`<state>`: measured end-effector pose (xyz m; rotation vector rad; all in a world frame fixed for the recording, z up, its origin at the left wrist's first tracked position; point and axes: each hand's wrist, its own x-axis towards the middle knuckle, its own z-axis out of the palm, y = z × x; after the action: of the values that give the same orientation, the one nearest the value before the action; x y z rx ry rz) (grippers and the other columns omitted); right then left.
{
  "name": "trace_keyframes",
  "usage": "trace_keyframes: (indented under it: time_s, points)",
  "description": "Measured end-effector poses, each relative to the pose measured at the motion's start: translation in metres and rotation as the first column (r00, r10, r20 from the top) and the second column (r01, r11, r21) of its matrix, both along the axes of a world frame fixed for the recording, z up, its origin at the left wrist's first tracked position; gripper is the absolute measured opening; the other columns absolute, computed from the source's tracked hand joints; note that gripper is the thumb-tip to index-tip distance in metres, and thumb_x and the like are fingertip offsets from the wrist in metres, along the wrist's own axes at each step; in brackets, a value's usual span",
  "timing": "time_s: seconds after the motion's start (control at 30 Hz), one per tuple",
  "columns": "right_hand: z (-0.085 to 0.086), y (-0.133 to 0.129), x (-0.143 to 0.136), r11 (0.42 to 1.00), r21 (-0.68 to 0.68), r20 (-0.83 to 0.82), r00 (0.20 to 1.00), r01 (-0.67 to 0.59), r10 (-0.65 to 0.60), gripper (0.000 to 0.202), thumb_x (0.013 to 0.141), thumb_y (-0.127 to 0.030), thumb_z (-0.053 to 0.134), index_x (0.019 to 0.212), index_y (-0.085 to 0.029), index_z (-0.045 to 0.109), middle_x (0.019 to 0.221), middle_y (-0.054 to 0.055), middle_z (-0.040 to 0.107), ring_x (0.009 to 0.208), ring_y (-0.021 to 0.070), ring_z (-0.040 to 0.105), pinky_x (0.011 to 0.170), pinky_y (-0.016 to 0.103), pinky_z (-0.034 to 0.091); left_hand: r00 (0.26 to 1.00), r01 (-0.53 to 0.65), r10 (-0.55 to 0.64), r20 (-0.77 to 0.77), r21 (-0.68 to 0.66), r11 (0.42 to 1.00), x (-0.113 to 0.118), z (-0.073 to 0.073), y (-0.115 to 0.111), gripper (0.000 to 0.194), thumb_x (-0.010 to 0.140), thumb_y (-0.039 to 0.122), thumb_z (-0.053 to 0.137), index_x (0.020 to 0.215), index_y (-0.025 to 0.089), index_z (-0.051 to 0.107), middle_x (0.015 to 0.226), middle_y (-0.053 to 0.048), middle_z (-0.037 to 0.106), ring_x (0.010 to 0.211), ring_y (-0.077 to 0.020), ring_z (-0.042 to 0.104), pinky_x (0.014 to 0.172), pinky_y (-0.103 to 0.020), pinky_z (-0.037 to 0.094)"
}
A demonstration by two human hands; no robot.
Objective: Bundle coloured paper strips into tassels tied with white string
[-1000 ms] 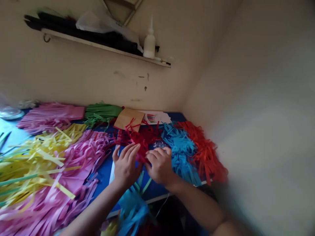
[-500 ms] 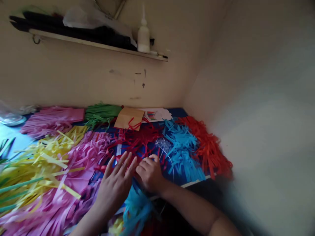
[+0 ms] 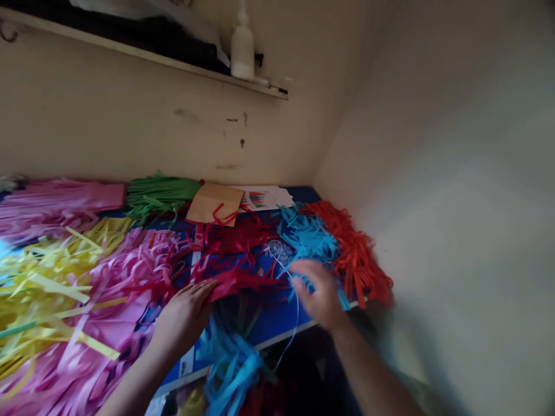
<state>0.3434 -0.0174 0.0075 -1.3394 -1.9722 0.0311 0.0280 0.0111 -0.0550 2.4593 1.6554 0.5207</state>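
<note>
My left hand (image 3: 191, 306) lies with its fingers stretched out and close together at the left end of a piece of red fringed paper (image 3: 234, 283). Its fingertips touch the red paper, and its thumb is hidden. To the right, my right hand (image 3: 318, 294) is blurred, with the thumb and fingers apart and nothing visible between them. It is in front of a light-blue fringed bundle (image 3: 312, 234) and hides part of it. A white string (image 3: 297, 315) loops on the table beside that hand and hangs over the front edge.
Pink (image 3: 151, 260), yellow (image 3: 52, 271), green (image 3: 162, 193) and orange-red fringed paper (image 3: 358, 248) covers much of the blue table (image 3: 271, 318). Another blue bundle (image 3: 229, 364) hangs at the front edge. Behind lie brown paper (image 3: 215, 203) and a printed sheet (image 3: 269, 198). Overhead, a shelf (image 3: 173, 60) holds a white bottle (image 3: 242, 52).
My right hand has left the spot beside my left hand and moved right, toward the light-blue fringe. My left hand has turned and shifted left onto the red paper. The view has shifted right.
</note>
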Motion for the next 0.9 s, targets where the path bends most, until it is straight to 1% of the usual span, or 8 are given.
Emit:
trace_keyframes:
  time_s: [0.1, 0.23, 0.33, 0.53, 0.63, 0.7, 0.77, 0.9]
  points:
    - [-0.031, -0.003, -0.090, 0.885, -0.189, 0.031, 0.898, -0.426, 0.439, 0.029, 0.085, -0.017, 0.056, 0.110, -0.024, 0.069, 0.114, 0.004, 0.072, 0.104, 0.0175, 0.067, 0.097, 0.027, 0.051, 0.997, -0.031, 0.028, 0.068, 0.055, 0.998, 0.001, 0.005, 0.001, 0.045, 0.091, 0.032, 0.037, 0.124, 0.018, 0.065, 0.122, -0.009, 0.071, 0.110, -0.0239, 0.068, 0.091, -0.035, 0.056]
    - [-0.060, 0.028, -0.154, 0.896, -0.379, 0.215, 0.920, -0.231, 0.328, 0.044, 0.078, -0.024, 0.063, 0.122, -0.022, 0.064, 0.125, 0.005, 0.068, 0.115, 0.0255, 0.063, 0.101, 0.035, 0.049, 0.998, 0.060, -0.067, 0.022, 0.228, 0.972, 0.000, -0.001, 0.000, 0.045, 0.091, 0.033, 0.042, 0.127, 0.017, 0.063, 0.132, -0.012, 0.065, 0.120, -0.0275, 0.063, 0.100, -0.041, 0.053]
    - [-0.064, 0.048, -0.129, 0.910, -0.395, 0.230, 0.946, -0.125, 0.230, 0.040, 0.080, -0.025, 0.064, 0.120, -0.020, 0.066, 0.123, 0.009, 0.069, 0.117, 0.0287, 0.061, 0.102, 0.041, 0.047, 0.989, 0.148, -0.136, -0.065, 0.236, 0.960, 0.000, -0.008, 0.001, 0.044, 0.091, 0.030, 0.044, 0.128, 0.018, 0.063, 0.134, -0.011, 0.063, 0.124, -0.0274, 0.060, 0.104, -0.043, 0.051]
    - [-0.027, 0.033, 0.015, 0.913, -0.350, 0.075, 0.978, 0.209, -0.195, 0.026, 0.092, -0.030, 0.051, 0.105, -0.019, 0.069, 0.096, 0.011, 0.074, 0.089, 0.0263, 0.069, 0.082, 0.040, 0.054, 0.964, 0.176, -0.183, -0.192, -0.052, 0.983, 0.020, -0.014, -0.003, 0.051, 0.081, 0.010, 0.045, 0.129, 0.017, 0.063, 0.136, -0.013, 0.060, 0.127, -0.0282, 0.057, 0.107, -0.042, 0.048]
    - [-0.010, 0.016, 0.021, 0.927, -0.147, 0.017, 0.938, 0.344, -0.345, 0.038, 0.100, -0.030, 0.032, 0.106, -0.016, 0.066, 0.100, 0.016, 0.072, 0.097, 0.0283, 0.067, 0.090, 0.047, 0.048, 0.973, 0.147, -0.159, -0.168, -0.082, 0.986, 0.032, -0.013, -0.006, 0.047, 0.085, 0.014, 0.046, 0.129, 0.014, 0.063, 0.137, -0.018, 0.059, 0.129, -0.0323, 0.054, 0.107, -0.048, 0.046]
    - [-0.018, 0.007, -0.010, 0.994, -0.028, 0.023, 0.994, 0.104, -0.103, 0.026, 0.094, -0.033, 0.047, 0.107, -0.020, 0.065, 0.106, 0.013, 0.072, 0.103, 0.0260, 0.066, 0.101, 0.046, 0.043, 0.975, 0.147, -0.157, -0.159, -0.072, 0.986, 0.038, -0.013, -0.008, 0.045, 0.087, 0.017, 0.047, 0.130, 0.014, 0.062, 0.137, -0.017, 0.058, 0.130, -0.0316, 0.054, 0.108, -0.047, 0.046]
    - [-0.039, 0.006, -0.050, 0.953, -0.113, 0.104, 0.950, -0.282, 0.293, 0.036, 0.084, -0.031, 0.060, 0.119, -0.020, 0.060, 0.119, 0.010, 0.070, 0.111, 0.0245, 0.064, 0.108, 0.045, 0.037, 0.972, 0.159, -0.166, -0.163, -0.056, 0.986, 0.042, -0.014, -0.009, 0.043, 0.088, 0.016, 0.049, 0.128, 0.016, 0.063, 0.137, -0.014, 0.060, 0.129, -0.0288, 0.055, 0.109, -0.044, 0.045]
    - [-0.073, 0.022, -0.089, 0.932, -0.134, 0.073, 0.934, -0.338, 0.349, 0.031, 0.078, -0.007, 0.054, 0.105, -0.020, 0.063, 0.098, 0.005, 0.077, 0.091, 0.0187, 0.071, 0.103, 0.040, 0.039, 0.972, 0.144, -0.142, -0.186, -0.006, 0.990, 0.035, -0.012, -0.004, 0.042, 0.086, 0.014, 0.050, 0.124, 0.022, 0.065, 0.133, -0.008, 0.065, 0.123, -0.0258, 0.059, 0.107, -0.045, 0.043]
